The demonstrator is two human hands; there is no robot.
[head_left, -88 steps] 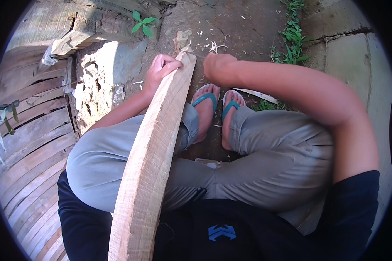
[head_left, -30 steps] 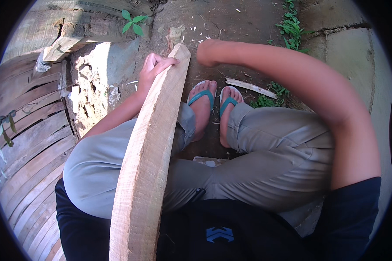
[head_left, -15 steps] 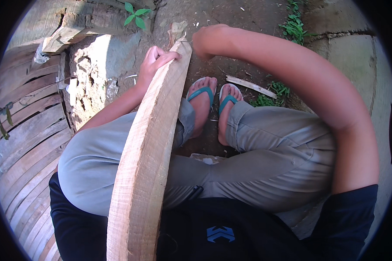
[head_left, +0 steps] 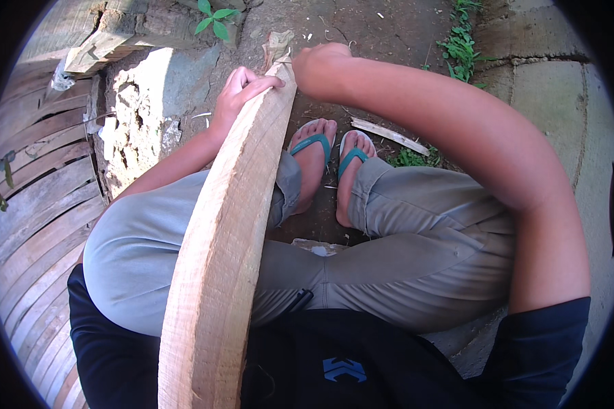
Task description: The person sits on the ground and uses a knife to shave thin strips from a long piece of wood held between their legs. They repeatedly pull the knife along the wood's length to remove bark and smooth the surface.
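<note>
We see the wooden beam (head_left: 215,259) running lengthwise from the lower edge of the view, over the left leg of the grey trousers (head_left: 416,273), to a narrowed far end that lies between the two hands. At that end, we find the left hand (head_left: 241,92) against the beam's left side: one digit lies across the upper edge with its tip on the wood, while the remaining fingers curl together on the outer side, their tips hidden from us, so that the hand is clamped on the beam. The right hand (head_left: 320,71) is on the opposite side, close by the tapered end, its knuckles turned upward and its fingers bent out of our sight; we cannot tell what they close on, nor whether they touch the beam. A thin dark line crosses the wood near the right hand, too small for us to identify. Just beyond the tip we note a rough wooden stub (head_left: 277,46), and, on the ground right of the teal-strapped sandals (head_left: 353,162), a pale strip of wood (head_left: 389,135).
</note>
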